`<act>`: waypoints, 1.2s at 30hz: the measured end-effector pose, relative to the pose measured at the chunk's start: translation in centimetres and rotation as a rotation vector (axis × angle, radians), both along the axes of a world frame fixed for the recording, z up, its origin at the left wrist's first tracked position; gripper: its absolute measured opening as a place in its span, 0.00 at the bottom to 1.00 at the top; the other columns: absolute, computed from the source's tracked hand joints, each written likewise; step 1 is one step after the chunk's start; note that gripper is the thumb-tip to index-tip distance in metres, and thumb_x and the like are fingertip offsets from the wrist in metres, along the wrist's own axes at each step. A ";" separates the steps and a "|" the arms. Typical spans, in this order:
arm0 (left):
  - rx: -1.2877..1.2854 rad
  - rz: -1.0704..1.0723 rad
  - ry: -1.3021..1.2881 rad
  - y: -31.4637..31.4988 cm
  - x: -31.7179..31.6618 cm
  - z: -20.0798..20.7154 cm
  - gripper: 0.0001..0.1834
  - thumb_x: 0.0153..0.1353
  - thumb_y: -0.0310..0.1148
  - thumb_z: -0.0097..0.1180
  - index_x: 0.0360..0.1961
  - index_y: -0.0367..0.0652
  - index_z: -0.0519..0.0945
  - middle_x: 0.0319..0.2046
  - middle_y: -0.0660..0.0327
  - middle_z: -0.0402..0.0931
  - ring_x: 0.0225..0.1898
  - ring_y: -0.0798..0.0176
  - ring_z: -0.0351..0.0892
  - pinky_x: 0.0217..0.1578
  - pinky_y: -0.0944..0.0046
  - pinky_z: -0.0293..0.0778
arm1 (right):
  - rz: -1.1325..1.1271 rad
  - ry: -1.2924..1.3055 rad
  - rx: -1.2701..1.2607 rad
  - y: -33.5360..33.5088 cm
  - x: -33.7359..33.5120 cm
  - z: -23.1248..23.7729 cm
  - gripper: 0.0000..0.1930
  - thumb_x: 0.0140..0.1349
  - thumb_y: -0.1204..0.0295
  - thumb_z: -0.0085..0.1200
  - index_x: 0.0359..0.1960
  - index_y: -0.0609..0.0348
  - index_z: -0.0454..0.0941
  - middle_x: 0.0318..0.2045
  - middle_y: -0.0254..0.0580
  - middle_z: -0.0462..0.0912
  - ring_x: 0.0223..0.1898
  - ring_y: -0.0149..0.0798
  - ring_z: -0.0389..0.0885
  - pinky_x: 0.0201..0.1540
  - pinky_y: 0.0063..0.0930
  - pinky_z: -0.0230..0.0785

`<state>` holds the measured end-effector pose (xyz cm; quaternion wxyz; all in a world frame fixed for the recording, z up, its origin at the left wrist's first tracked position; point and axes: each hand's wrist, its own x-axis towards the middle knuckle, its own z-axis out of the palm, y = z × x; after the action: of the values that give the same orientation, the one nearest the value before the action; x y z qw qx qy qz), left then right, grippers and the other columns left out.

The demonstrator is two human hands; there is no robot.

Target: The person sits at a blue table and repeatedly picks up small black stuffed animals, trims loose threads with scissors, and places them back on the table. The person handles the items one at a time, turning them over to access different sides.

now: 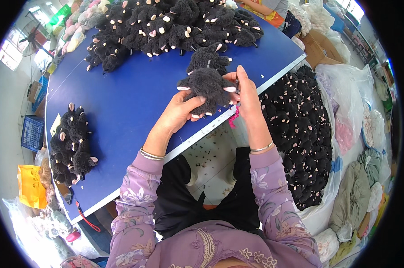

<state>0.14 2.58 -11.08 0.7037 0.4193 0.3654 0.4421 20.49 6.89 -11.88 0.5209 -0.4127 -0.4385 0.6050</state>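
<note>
A small black plush toy (205,85) with pale pink ears is held up over the table's near edge. My left hand (177,111) is closed round its lower left side, thumb across the front. At the toy's right ear, my right hand (247,94) has its fingers bent in, one digit pointing up; a small dark thing shows by the fingers, too hidden to name. A bright pink cord (233,117) hangs just below that hand. Directly behind the held toy lies another black plush toy (209,59) on the blue table (135,98).
A big heap of black plush toys (166,27) covers the table's far side. A smaller group (73,145) sits at its left end, near a red strap (88,217). Right of the table, a large sack (295,134) is full of similar toys. Another person (273,11) is at the far right.
</note>
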 end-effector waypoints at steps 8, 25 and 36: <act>0.010 -0.096 0.223 -0.8 0.3 0.4 0.16 0.56 0.29 0.58 0.45 0.35 0.75 0.23 0.69 0.71 0.21 0.78 0.65 0.18 0.76 0.59 | 0.301 -0.052 0.077 -0.9 -0.2 0.5 0.14 0.62 0.71 0.57 0.43 0.69 0.76 0.36 0.36 0.80 0.35 0.26 0.77 0.39 0.22 0.72; 0.018 0.038 0.013 -0.3 0.6 -0.8 0.21 0.63 0.38 0.52 0.50 0.31 0.74 0.41 0.56 0.79 0.40 0.66 0.80 0.42 0.68 0.76 | 0.069 0.311 -0.103 -0.8 -2.9 0.1 0.16 0.66 0.63 0.52 0.43 0.66 0.76 0.37 0.40 0.80 0.35 0.29 0.80 0.38 0.25 0.75; 0.035 0.411 -0.197 0.9 -0.1 -0.7 0.19 0.64 0.36 0.44 0.51 0.36 0.72 0.44 0.57 0.78 0.42 0.63 0.79 0.42 0.63 0.76 | 0.140 -0.158 0.229 -1.9 -3.8 -0.1 0.22 0.59 0.66 0.61 0.49 0.66 0.71 0.39 0.35 0.77 0.36 0.22 0.73 0.35 0.16 0.69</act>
<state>0.03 3.47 -11.74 0.6238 0.3028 0.3650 0.6213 16.66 5.00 -11.95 0.4849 -0.3656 -0.5720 0.5513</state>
